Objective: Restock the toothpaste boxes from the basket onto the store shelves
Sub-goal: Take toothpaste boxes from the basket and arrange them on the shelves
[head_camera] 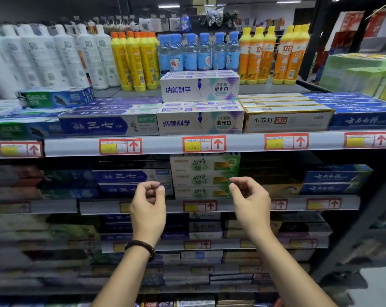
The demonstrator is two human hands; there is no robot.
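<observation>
Head view: both hands hang in open air just before the second grey metal shelf (94,207), clear of its price-tag rail and apart from each other. The left hand (148,204), a dark bead bracelet (141,245) at its wrist, and the right hand (248,200) have loosely curled fingers and grip nothing. Between them lie stacked pale green-and-white toothpaste boxes (204,176). Above, white-and-purple cardboard toothpaste boxes (199,121) sit two high on the top shelf (76,147), with bare grey board beside the upper one. Plastic bottles (134,60) line the back, and a dim store aisle lies beyond.

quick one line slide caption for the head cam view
Empty left hand and right hand, fingers loosely curled, raised before stacked green toothpaste boxes on the second shelf.
</observation>
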